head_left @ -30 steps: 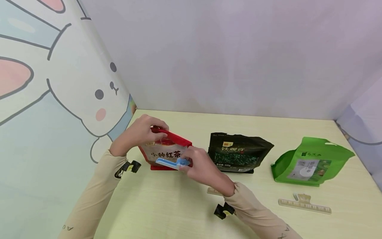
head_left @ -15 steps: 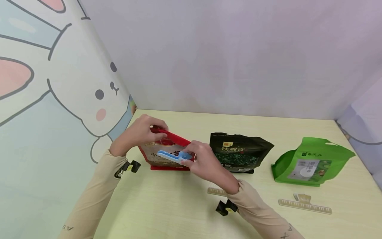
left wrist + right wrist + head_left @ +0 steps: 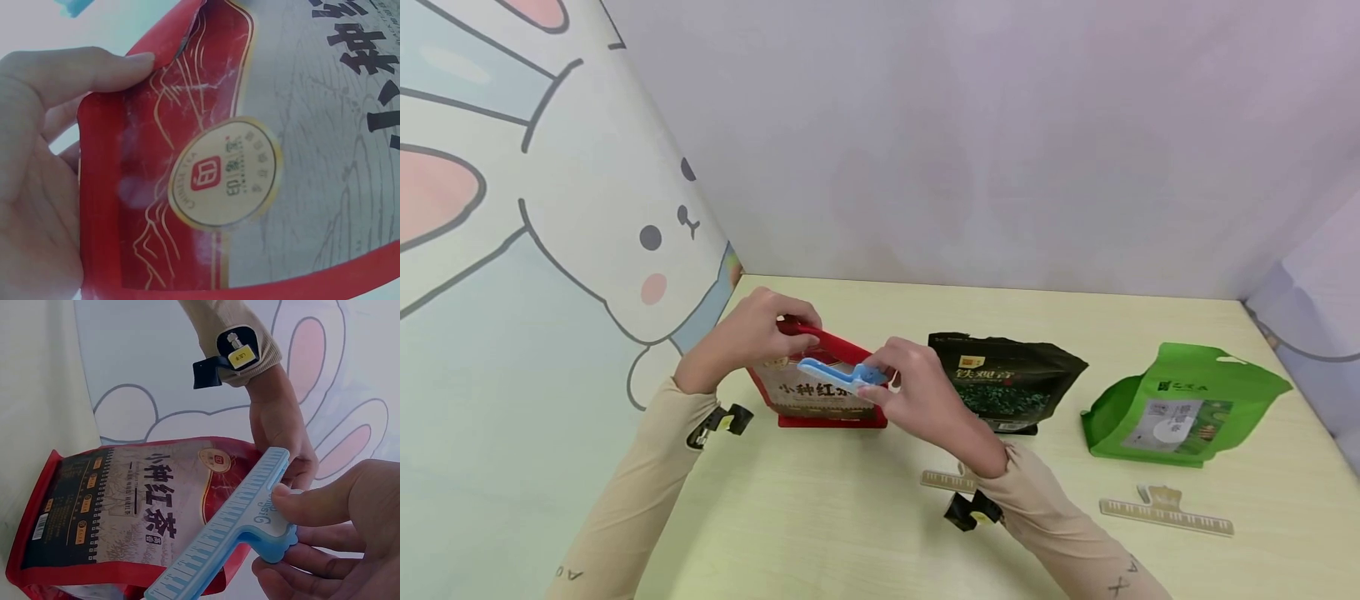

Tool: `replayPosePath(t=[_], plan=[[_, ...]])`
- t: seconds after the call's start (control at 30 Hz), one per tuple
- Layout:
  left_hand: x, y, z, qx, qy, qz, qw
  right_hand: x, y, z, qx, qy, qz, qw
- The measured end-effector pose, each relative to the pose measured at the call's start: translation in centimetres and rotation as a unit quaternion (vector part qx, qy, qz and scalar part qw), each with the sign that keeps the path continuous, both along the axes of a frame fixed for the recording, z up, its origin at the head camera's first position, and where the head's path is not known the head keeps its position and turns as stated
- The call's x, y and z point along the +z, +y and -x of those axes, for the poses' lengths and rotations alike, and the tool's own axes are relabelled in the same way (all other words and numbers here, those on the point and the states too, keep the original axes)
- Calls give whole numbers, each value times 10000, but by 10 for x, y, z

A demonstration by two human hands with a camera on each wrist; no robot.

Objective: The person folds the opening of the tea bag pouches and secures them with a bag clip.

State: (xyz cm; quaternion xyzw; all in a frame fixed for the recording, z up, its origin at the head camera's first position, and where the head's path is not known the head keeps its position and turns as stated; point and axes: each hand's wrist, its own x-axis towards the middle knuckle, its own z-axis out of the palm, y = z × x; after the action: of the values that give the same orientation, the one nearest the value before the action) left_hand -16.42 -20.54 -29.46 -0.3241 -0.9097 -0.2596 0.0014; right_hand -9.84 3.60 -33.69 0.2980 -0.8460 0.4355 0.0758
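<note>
Left hand [image 3: 766, 329] pinches red bag [image 3: 816, 390], right hand [image 3: 913, 390] holds blue clip [image 3: 827, 373]

We see the red bag standing on the left part of the tabletop [image 3: 790, 517], its printed front toward us. The left hand's grip is closed on the top edge near the bag's left corner; in the left wrist view, the thumb lies along the folded red rim and the other fingers go behind it. The right hand's grip is closed too, pinching the blue clip by its handles, thumb on one and fingers on the other. We find the clip's long bar, patterned with piano keys, slanting across in front of the bag's upper part. We cannot tell whether the clip touches the bag, or how far its jaws stand apart.

To the right of the red bag we see a black bag [image 3: 1000, 387] standing, partly covered by the right hand, and well apart from it, farther right, a green bag [image 3: 1180, 412]. Two tan clips lie nearer to us: one [image 3: 943, 481] before the black bag, partly hidden by the right forearm, the other [image 3: 1165, 512] before the green bag. On the wall [image 3: 557, 333] at the left we see a large rabbit drawing.
</note>
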Motion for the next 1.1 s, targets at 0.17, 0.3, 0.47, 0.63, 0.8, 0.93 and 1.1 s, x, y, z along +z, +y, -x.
replayPosePath(t=[0.17,0.3,0.47,0.63,0.8,0.93,1.1], plan=[[0,0,0,7,0,-9,10000,3,1,2,-58,121,11,9999],[0,1,0,117,-28,53,9999,6,2,4,-118,271,59,9995],[0,2,-1,275,-85,82,9996,9,3,7,-167,399,171,9989],[-1,2,-2,329,-89,3,9994,12,5,11,-175,523,166,9983],[-2,4,-1,267,-103,-95,9995,16,6,14,-211,518,175,9983],[-3,4,-1,231,-140,-163,9995,20,5,15,-239,604,237,9976],[-2,4,-1,249,-217,-192,9993,23,2,19,-315,698,253,9967]])
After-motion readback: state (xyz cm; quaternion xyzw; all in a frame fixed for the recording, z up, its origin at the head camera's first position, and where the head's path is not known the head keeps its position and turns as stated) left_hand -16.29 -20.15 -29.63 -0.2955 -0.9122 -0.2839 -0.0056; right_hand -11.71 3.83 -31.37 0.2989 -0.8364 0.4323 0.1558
